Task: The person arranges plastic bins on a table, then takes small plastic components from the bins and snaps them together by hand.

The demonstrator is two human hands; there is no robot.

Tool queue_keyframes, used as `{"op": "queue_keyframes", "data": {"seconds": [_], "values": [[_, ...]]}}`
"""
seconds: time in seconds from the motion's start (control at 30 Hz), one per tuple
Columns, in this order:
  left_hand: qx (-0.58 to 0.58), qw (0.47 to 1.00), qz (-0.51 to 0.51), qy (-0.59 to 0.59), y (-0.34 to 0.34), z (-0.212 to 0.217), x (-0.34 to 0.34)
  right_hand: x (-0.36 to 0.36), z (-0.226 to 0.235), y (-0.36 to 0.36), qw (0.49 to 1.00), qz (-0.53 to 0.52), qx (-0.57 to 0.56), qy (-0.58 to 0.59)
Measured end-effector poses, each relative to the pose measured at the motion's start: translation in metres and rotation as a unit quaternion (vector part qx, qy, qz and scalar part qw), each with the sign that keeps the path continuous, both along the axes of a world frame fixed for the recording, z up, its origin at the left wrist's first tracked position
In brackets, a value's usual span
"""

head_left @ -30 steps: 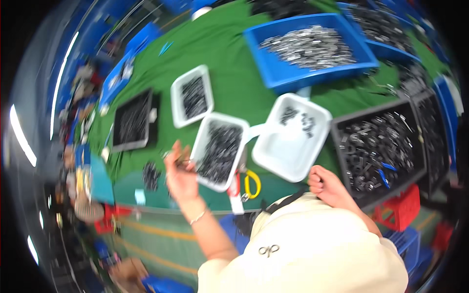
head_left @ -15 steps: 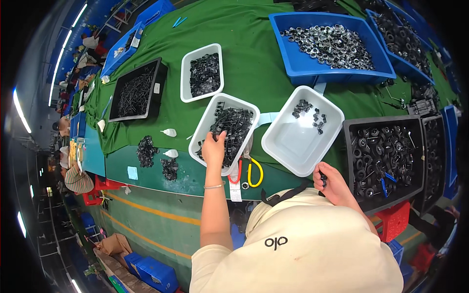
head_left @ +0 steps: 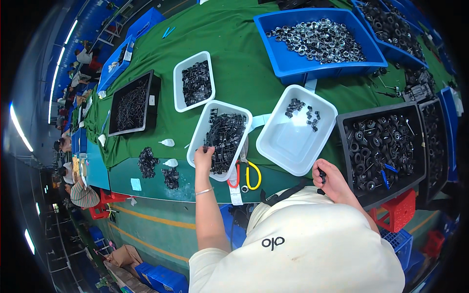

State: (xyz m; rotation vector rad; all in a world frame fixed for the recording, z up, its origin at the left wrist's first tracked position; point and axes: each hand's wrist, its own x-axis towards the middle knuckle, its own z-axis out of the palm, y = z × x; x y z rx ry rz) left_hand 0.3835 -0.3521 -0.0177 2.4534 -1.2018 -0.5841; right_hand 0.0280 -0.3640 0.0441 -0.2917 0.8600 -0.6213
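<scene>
My left hand (head_left: 203, 159) reaches over the near left rim of a white plastic tub (head_left: 248, 113) filled with small black plastic parts (head_left: 227, 132), some with thin stems. Its fingers are pinched together at the pile's edge; what is between them is too small to make out. Beside the near right corner of a second white tub (head_left: 283, 146), my right hand (head_left: 332, 181) is closed around a small black plastic part (head_left: 322, 175). Several small black pieces (head_left: 310, 117) lie in the far part of that second tub.
Scissors (head_left: 253, 177) with red and yellow handles lie by the filled tub. A black crate (head_left: 345, 141) of wheel-like parts stands right, a blue bin (head_left: 273, 53) of shiny rings behind. Left are a black bin (head_left: 151, 105), two black piles (head_left: 147, 162) and another white tub (head_left: 179, 88).
My left hand has drawn back from the middle of the pile toward the tub's near left rim. The right hand stays beside the second tub, still closed. The whole view has shifted slightly.
</scene>
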Motion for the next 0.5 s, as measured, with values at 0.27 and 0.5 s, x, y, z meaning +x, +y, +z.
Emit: {"op": "queue_keyframes", "data": {"seconds": [0.27, 0.5], "values": [[-0.163, 0.811, 0.124, 0.548, 0.001, 0.064, -0.039, 0.003, 0.002, 0.002, 0.999, 0.025, -0.013, 0.017], [-0.266, 0.892, 0.150, 0.333, -0.016, 0.050, -0.052, 0.006, 0.009, 0.005, 0.988, 0.109, -0.072, 0.086]]}}
